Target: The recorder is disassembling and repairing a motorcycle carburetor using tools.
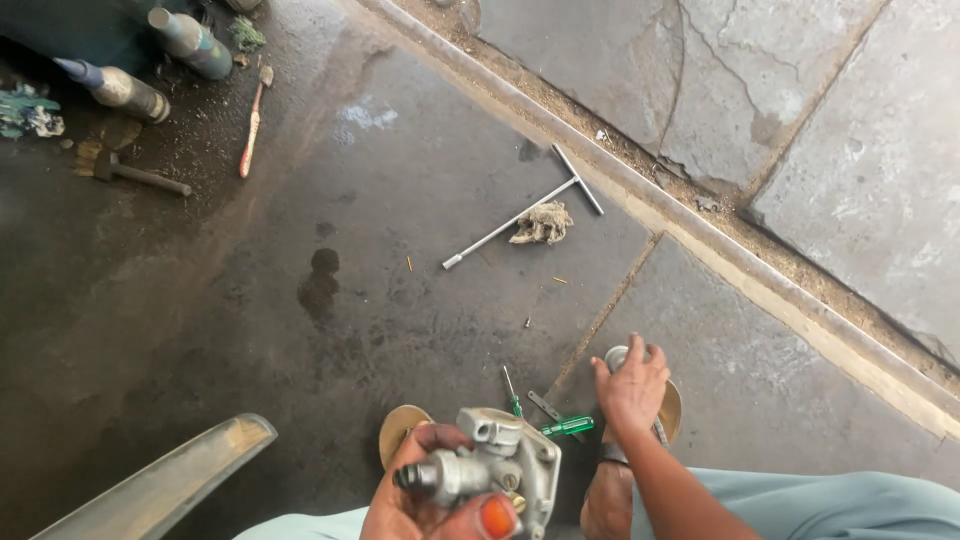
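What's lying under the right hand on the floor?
Under the right hand a round grey metal piece peeks out; the rest is covered. A green-handled screwdriver lies beside it.

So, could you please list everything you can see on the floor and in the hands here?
T-handle wrench: one, silver, mid-floor.
Rag: one, dirty beige, touching the wrench.
Screwdriver: one, green handle, near the right hand.
Toothbrush: one, pinkish, upper left.
Spray cans: two, grey, top left.
Brush: one, dark handle, upper left.
Curved panel: one, grey, bottom left.
Carburettor: one, silver, in the left hand.
Left hand: gripping the carburettor.
Right hand: over a round metal part.
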